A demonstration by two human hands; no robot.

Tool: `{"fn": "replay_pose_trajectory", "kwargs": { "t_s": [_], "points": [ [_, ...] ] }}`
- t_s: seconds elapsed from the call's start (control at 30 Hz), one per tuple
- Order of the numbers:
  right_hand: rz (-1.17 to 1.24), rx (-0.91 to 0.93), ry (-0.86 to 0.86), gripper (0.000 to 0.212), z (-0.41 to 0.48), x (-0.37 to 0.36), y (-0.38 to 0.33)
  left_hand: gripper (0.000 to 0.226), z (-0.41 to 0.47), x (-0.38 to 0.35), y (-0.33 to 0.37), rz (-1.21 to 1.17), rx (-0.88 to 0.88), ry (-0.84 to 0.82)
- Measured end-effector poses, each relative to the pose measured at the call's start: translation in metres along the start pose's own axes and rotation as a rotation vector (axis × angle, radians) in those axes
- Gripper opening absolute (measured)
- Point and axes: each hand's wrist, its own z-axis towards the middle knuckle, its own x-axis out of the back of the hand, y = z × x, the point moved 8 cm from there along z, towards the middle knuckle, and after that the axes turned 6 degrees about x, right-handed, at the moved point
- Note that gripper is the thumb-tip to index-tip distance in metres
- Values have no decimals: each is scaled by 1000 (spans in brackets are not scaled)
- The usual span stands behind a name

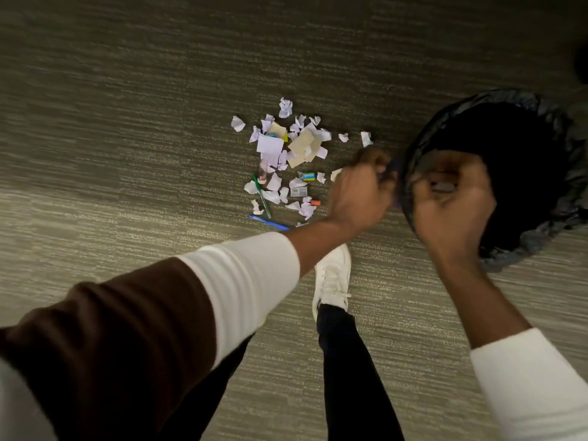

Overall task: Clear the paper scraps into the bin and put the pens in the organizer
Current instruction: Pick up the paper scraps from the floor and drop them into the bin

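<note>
A grey-beige ribbed carpet (127, 122) fills the view, dim at the edges, with the person standing over it in a white lace-up shoe (332, 275). The left hand (361, 189) is curled at the near-left edge of the round bin lined with a black plastic bag (563, 198), fingers apparently pinching the liner's rim; the right hand (451, 198) hovers over the bin's mouth, fingers bent inward, and motion blur hides whether it grips the rim or holds anything. Outward from the left hand, just to its left, lies the scatter of white and cream crumpled paper scraps (286, 151), spread well apart from the bin's opening. At the near edge of that pile, a slim green pen (262, 195) runs roughly toward the person, and a blue pen (269, 222) lies crosswise below it, slanting down to the right. The left hand is clearly the nearer one to both scraps and pens. No organizer is in view. Gathering has likely not begun; the bin probably needs bringing closer first.
</note>
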Motion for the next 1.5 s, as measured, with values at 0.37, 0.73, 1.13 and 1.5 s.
{"fn": "replay_pose_trajectory", "kwargs": {
  "t_s": [0.37,0.73,1.13,1.5],
  "points": [
    [-456,-69,-801,119,-57,-255,86,79,48,7,-252,870,63,-262],
    [-610,266,-735,143,-47,-344,125,84,101,-32,-330,1029,-90,-206],
    [-782,679,-830,80,-67,-370,93,59,89,-46,-312,936,-150,-210],
    [-349,421,-710,41,-49,-326,107,22,70,-35,-291,681,-149,-124]
  ]
}}
